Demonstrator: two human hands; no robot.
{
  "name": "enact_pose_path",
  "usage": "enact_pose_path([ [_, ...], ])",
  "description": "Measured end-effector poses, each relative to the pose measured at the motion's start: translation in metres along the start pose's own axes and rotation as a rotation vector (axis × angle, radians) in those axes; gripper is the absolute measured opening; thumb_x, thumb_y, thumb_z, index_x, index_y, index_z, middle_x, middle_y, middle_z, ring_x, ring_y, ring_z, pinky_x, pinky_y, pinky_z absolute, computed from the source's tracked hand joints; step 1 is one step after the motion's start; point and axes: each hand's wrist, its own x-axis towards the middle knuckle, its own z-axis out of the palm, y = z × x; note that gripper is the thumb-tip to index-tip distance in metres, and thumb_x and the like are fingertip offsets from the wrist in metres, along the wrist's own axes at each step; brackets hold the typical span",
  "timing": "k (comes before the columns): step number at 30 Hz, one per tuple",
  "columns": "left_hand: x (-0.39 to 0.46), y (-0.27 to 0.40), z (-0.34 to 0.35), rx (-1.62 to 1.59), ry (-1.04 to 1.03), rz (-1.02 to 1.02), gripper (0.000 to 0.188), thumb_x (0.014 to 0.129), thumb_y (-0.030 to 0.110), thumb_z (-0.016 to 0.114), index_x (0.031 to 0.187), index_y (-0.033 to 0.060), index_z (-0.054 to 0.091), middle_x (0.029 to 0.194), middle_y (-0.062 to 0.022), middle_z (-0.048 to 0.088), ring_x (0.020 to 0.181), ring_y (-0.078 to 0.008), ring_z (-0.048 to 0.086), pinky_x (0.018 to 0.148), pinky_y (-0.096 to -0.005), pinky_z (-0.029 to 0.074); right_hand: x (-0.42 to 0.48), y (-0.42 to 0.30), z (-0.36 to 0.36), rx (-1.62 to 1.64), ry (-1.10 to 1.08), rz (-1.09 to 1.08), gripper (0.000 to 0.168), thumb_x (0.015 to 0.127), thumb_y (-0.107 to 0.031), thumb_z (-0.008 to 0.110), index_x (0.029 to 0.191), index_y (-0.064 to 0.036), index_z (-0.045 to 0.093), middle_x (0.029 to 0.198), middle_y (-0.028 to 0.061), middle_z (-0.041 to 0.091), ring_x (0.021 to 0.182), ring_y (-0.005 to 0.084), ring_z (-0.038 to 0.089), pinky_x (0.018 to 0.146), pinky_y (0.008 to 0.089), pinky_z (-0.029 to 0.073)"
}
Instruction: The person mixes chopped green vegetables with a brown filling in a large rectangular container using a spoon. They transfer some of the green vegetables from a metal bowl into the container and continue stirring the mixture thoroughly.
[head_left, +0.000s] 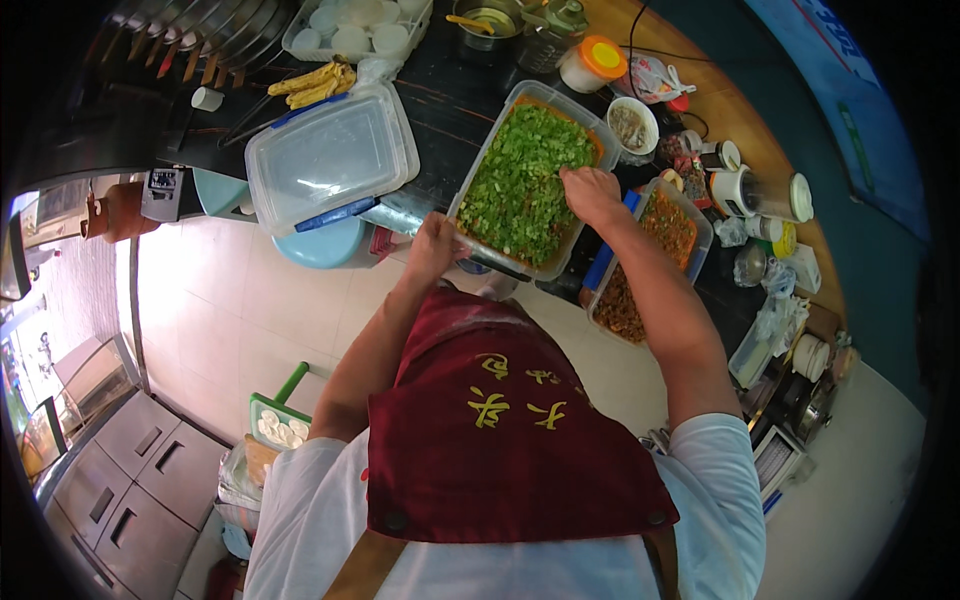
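Observation:
A clear plastic food container (489, 256) lies before me at the counter edge, filled with chopped green herbs (525, 172) over a reddish-orange layer. My left hand (435, 246) grips its near left corner. Over the right side of the herbs, my right hand (592, 193) is curled around what looks like a thin utensil, mostly hidden by the fingers. Close to my right forearm stands a second clear container (705, 251) with a blue latch (604, 262). It holds an orange-red chopped filling (666, 229) and a dark brown one (619, 307), partly covered by the forearm.
To the left, a clear lid or box with blue latches (330, 161) overhangs the counter edge. Bananas (315, 81) lie behind it. An orange-lidded jar (594, 64), a white bowl (632, 124) and several jars line the right. A blue stool (322, 244) stands below.

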Motion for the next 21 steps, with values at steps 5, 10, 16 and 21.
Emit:
enact_pose_path([
  [5,0.009,-0.012,0.005,-0.017,0.059,0.073,0.023,0.101,0.024,0.047,0.101,0.0017,0.05,0.089,-0.0104,0.057,0.077,-0.0176,0.062,0.067,-0.0307,0.061,-0.045,-0.037,-0.034,0.019,-0.055,0.008,0.022,0.086,-0.005,0.055,0.104,0.006,0.063,0.071,0.0195,0.067,0.066,0.0337,0.069,0.054,0.0445,0.056],
  [10,0.006,-0.006,0.008,-0.031,0.062,0.065,0.022,0.101,0.023,0.047,0.102,0.0009,0.05,0.089,-0.0107,0.057,0.08,-0.0187,0.062,0.066,-0.0317,0.061,-0.065,-0.08,-0.02,-0.044,-0.208,-0.174,0.027,0.089,-0.004,0.05,0.112,0.005,0.061,0.074,0.0154,0.068,0.069,0.029,0.07,0.056,0.042,0.056],
  [16,0.011,-0.008,0.005,-0.023,0.046,0.027,0.023,0.101,0.023,0.047,0.105,0.0005,0.05,0.089,-0.0121,0.058,0.078,-0.0201,0.063,0.067,-0.0318,0.061,-0.01,-0.059,-0.019,-0.041,-0.026,-0.176,0.024,0.09,-0.005,0.051,0.109,0.004,0.064,0.081,0.0181,0.069,0.076,0.0319,0.07,0.065,0.0439,0.057],
  [21,0.006,-0.004,0.003,-0.045,0.044,0.026,0.023,0.102,0.024,0.046,0.103,0.0009,0.05,0.088,-0.0115,0.058,0.076,-0.0194,0.063,0.066,-0.0311,0.06,-0.022,-0.05,-0.059,-0.033,-0.059,-0.081,0.031,0.088,-0.001,0.051,0.116,0.008,0.06,0.084,0.0205,0.07,0.075,0.032,0.071,0.064,0.0427,0.057],
])
